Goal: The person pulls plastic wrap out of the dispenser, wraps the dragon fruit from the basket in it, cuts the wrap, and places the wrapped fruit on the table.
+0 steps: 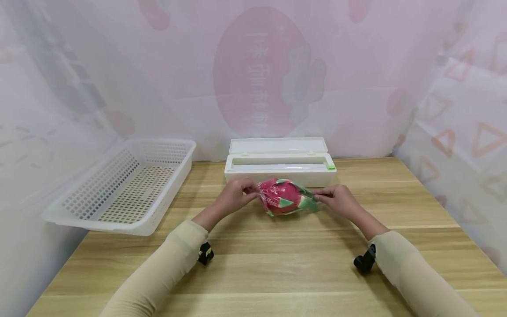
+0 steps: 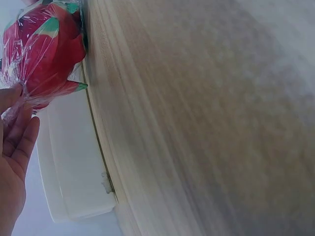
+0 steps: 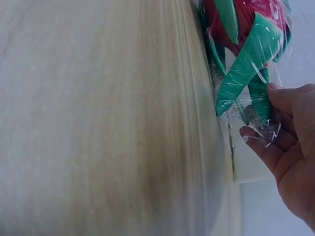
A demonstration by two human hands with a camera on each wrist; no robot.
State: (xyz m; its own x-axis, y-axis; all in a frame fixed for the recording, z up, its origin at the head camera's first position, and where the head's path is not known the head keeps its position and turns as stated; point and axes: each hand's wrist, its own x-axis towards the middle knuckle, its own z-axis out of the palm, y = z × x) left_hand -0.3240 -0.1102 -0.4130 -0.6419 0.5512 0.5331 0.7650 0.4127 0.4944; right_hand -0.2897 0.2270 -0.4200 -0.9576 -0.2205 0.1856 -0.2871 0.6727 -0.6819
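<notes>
Pale wooden surface (image 1: pixel 277 264) under a pink printed backdrop, with a dragon fruit being sealed in cling film.

Largest first: the white perforated basket (image 1: pixel 123 187) sits at your far left, and the white cling film dispenser (image 1: pixel 280 165) lies open just behind the fruit. The dragon fruit (image 1: pixel 286 197) rests mid-surface between your hands. Your left hand (image 1: pixel 234 197) pinches the gathered film at its red end, while your right hand (image 1: pixel 338 199) has its fingers (image 3: pixel 263 147) pinching film over the green tips. You look to be at the sealing step; next likely calls for twisting or tucking both film ends snug without tearing.
</notes>
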